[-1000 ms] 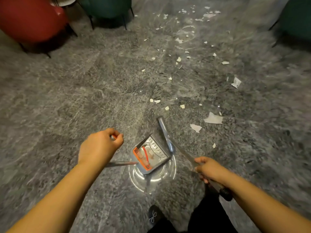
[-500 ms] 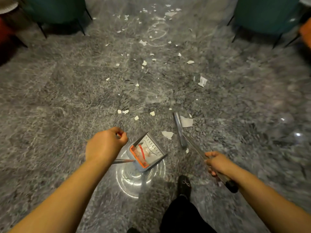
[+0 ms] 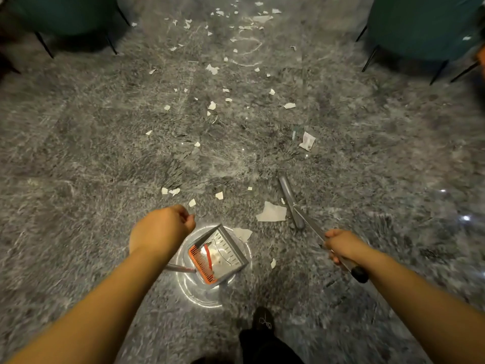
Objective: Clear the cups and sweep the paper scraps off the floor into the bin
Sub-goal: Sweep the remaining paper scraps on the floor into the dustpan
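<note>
Currently, your left hand (image 3: 161,229) grips the dustpan (image 3: 219,254) handle, your right hand (image 3: 341,244) clasps the broom (image 3: 291,202) over paper scraps (image 3: 271,212).

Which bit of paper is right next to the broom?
The big white scrap, just left of the broom head and in front of the dustpan. It's the largest piece; the small bits lie farther away.

Head camera looks down at floor (image 3: 78,153)

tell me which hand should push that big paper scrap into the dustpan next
Right. The right hand grips the broom, whose head lies just right of the big scrap. The left hand is busy holding the dustpan handle.
</note>
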The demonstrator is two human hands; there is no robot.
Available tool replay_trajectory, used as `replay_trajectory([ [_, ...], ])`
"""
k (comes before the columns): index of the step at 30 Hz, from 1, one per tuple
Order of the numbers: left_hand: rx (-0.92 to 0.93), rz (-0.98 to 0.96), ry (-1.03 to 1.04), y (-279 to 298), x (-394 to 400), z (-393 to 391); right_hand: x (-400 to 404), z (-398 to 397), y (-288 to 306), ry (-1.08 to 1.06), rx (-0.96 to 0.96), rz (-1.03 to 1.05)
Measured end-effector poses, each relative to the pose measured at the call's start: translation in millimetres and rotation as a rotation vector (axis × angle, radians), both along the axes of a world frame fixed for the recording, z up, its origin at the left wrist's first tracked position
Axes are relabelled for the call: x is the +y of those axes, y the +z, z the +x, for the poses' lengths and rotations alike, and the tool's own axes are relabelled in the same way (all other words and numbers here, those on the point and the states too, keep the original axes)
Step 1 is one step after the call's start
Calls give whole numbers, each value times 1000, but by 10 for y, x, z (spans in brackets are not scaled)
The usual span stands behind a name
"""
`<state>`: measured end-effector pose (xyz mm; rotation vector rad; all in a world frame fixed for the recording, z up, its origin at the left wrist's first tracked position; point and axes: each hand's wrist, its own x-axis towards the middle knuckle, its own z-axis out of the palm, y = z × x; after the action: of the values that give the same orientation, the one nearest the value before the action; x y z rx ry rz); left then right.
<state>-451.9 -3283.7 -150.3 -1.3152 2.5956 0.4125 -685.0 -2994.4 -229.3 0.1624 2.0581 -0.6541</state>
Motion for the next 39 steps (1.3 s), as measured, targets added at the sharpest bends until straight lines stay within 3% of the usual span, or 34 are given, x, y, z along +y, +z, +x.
replay_trajectory([
  [9,-58,-48,-3,-44,-144,-173,-336,-755,-365,285,-28,218],
  [16,-46,-45,-1,-31,-179,-222,-467,-382,-266,627,-62,244],
  [19,-35,-19,-1,-44,-221,-244,-487,-93,-285,615,-194,271],
  [27,12,-6,-13,32,-171,-133,-608,623,-226,665,-329,168],
  [39,48,35,-7,44,-71,251,-401,1532,46,459,-301,-48],
])
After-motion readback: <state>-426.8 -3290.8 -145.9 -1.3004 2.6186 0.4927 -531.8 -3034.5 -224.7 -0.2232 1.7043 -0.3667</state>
